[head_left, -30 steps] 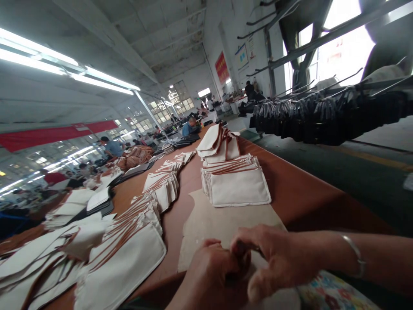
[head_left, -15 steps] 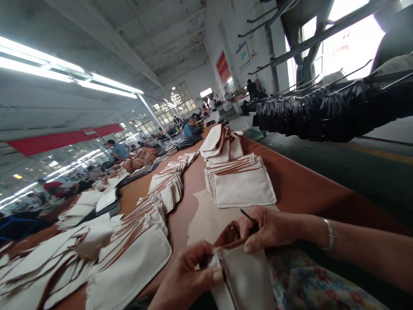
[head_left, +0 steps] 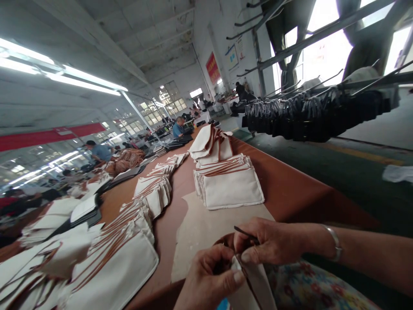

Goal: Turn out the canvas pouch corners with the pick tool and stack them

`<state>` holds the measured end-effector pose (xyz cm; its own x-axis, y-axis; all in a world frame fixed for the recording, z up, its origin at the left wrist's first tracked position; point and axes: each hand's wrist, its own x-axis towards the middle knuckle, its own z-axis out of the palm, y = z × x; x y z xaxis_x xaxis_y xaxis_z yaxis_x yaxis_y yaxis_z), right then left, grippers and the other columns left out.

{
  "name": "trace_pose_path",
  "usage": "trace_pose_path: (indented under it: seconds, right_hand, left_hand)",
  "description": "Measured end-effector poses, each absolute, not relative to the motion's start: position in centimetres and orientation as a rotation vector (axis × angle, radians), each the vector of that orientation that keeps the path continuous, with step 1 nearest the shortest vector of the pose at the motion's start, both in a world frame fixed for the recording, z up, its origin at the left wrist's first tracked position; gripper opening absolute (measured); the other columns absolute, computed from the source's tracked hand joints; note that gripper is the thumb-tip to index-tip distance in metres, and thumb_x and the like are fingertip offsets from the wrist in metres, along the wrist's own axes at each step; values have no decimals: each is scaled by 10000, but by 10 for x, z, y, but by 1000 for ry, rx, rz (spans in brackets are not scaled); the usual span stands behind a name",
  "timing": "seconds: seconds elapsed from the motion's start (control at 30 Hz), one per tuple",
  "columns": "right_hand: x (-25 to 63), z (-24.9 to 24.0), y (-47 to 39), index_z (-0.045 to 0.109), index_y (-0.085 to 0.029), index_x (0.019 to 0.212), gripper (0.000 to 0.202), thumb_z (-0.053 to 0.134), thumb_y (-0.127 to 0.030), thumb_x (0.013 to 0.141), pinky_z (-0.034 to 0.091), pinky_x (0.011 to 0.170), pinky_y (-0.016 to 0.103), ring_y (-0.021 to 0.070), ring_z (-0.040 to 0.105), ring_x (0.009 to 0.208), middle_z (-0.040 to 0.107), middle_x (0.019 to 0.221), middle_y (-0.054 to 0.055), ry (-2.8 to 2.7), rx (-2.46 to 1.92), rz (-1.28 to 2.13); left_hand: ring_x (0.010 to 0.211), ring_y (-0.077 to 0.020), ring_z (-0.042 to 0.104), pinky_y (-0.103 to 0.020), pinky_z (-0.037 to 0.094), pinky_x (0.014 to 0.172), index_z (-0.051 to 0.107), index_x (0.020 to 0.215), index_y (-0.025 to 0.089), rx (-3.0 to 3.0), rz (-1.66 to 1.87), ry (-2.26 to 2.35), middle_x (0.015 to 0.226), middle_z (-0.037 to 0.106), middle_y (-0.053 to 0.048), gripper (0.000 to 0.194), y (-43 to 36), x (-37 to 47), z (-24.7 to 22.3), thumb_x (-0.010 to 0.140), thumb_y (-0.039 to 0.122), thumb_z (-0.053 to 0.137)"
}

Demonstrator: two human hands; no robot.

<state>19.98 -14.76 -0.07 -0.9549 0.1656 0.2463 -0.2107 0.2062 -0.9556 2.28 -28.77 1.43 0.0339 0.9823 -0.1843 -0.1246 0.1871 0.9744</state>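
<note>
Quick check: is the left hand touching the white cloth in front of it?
Touching. The head view shows the left hand with its thumb lying on the white cloth, near its edge.

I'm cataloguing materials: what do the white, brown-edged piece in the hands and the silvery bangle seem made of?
The white, brown-edged piece: probably fabric, matte, since its surface shows little shine; coated cloth is possible. The narrow silvery bangle: likely polished metal, judging by its bright highlight.

Pinching between left hand (head_left: 213, 275) and right hand (head_left: 271, 241) a cream fabric piece (head_left: 263, 284) with brown edging, tilted, before the worktop's (head_left: 297, 185) near edge. Also gripping, right-handed, a slim dark tool (head_left: 245, 233), tip pointing up-left.
</note>
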Motion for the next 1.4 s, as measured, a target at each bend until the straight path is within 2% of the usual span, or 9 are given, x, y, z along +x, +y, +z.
trace_pose_path:
  seconds: [0.13, 0.3, 0.57, 0.73, 0.87, 1.1, 1.3, 1.4]
  right_hand:
    - [198, -3, -150, 612, -117, 867, 58, 596, -152, 823, 368, 587, 185, 85, 428, 641, 531, 736, -27, -2151, 50, 1795]
    - [198, -5, -152, 598, -123, 822, 68, 555, -173, 835, 364, 603, 198, 98, 432, 671, 534, 758, -12, -2096, -5, 1859]
    - [201, -13, -151, 580, -146, 816, 133, 581, -271, 861, 285, 483, 174, 76, 355, 563, 437, 635, -58, -2013, -209, 2035]
    - [199, -11, -154, 621, -127, 835, 214, 729, -254, 702, 343, 522, 169, 81, 425, 602, 540, 673, -45, -2015, -268, 2008]
    - [197, -9, -157, 635, -119, 776, 99, 626, -148, 683, 328, 510, 171, 77, 422, 584, 550, 640, -45, -2129, -372, 1874]
    - [195, -13, -160, 604, -129, 735, 88, 595, -139, 648, 313, 495, 165, 76, 403, 582, 531, 626, -51, -2109, -439, 1894]
    - [196, -7, -162, 579, -138, 707, 77, 546, -120, 640, 288, 469, 156, 67, 364, 547, 477, 585, -64, -2103, -444, 1911]
    - [196, -9, -162, 574, -139, 699, 73, 538, -114, 642, 285, 458, 151, 62, 360, 528, 474, 575, -65, -2081, -452, 1896]
  left_hand:
    - [676, -136, 552, -234, 360, 612, 737, 723, 125, 987, 1103, 1247, 759, 648, -47, 265, -285, 21, 10, 675, 345, 877]
    - [641, -132, 561, -231, 367, 606, 750, 707, 121, 954, 1073, 1306, 711, 671, -52, 302, -283, 25, 13, 668, 394, 874]
    - [522, -84, 418, -232, 261, 531, 673, 595, 121, 893, 1058, 1476, 565, 559, 1, 438, -281, 29, 8, 586, 505, 883]
    - [551, -88, 394, -240, 237, 551, 683, 593, 111, 927, 1049, 1522, 578, 535, -1, 445, -279, 29, 7, 583, 512, 876]
    - [546, -93, 389, -245, 232, 546, 676, 606, 120, 910, 1026, 1507, 579, 531, -2, 479, -278, 27, -1, 565, 557, 868]
    - [545, -90, 341, -249, 197, 514, 607, 602, 131, 1069, 942, 1586, 576, 478, 14, 586, -274, 32, 2, 585, 685, 797]
    - [553, -114, 404, -254, 267, 534, 632, 603, 121, 1033, 959, 1574, 579, 541, -17, 556, -271, 30, -9, 582, 651, 798]
    - [523, -107, 379, -251, 255, 521, 644, 612, 131, 1055, 948, 1663, 549, 514, 2, 422, -274, 33, -7, 658, 537, 748]
